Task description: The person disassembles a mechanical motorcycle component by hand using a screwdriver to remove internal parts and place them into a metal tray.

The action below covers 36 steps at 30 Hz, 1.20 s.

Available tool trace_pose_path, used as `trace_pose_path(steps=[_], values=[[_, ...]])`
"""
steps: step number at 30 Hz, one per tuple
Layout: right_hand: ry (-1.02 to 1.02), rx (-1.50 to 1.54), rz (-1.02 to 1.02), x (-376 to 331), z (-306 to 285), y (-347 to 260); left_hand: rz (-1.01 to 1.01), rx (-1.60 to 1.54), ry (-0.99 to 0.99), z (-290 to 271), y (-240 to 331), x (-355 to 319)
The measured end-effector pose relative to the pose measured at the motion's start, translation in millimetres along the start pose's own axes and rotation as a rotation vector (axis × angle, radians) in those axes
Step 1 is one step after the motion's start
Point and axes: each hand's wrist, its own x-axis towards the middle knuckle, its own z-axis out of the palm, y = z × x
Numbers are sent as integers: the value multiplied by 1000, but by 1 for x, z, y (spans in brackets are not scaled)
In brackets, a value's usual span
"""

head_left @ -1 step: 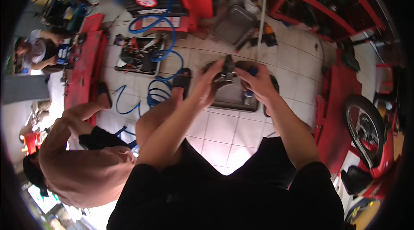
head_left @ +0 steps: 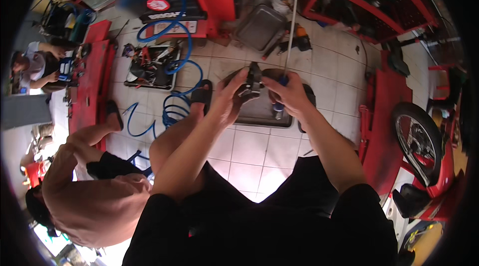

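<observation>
Above the white tiled floor (head_left: pixel 249 151), near the middle of the view, both hands met over a flat grey metal tray (head_left: pixel 259 114). The left hand (head_left: pixel 227 99) had its fingers curled tight around a small dark grey metal part (head_left: pixel 251 86). The right hand (head_left: pixel 289 94), at 3 o'clock from the part, gripped a long thin screwdriver with a blue handle (head_left: pixel 289 36), whose shaft pointed to 12 o'clock. A coiled blue air hose (head_left: pixel 174 111) lay at 9 o'clock, near a black sandal (head_left: pixel 201 94). Open tiles showed at 6 o'clock. A red ramp (head_left: pixel 386 116) edged the floor at 3 o'clock.
</observation>
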Motion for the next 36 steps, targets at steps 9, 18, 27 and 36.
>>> trace_pose_path(steps=[9, 18, 27, 36], values=[[160, -700, -372, -14, 4, -10, -78, 14, 12, 7, 7, 5], [22, -1397, -1107, -8, -12, -2, -188, 111, 29, -3, 4, 13], [-9, -1582, -1211, -14, -5, -5, -112, -69, -56, -8, -2, 16], [57, -1453, -1291, -14, -4, -8, -77, -208, -219, -15, 2, 12]])
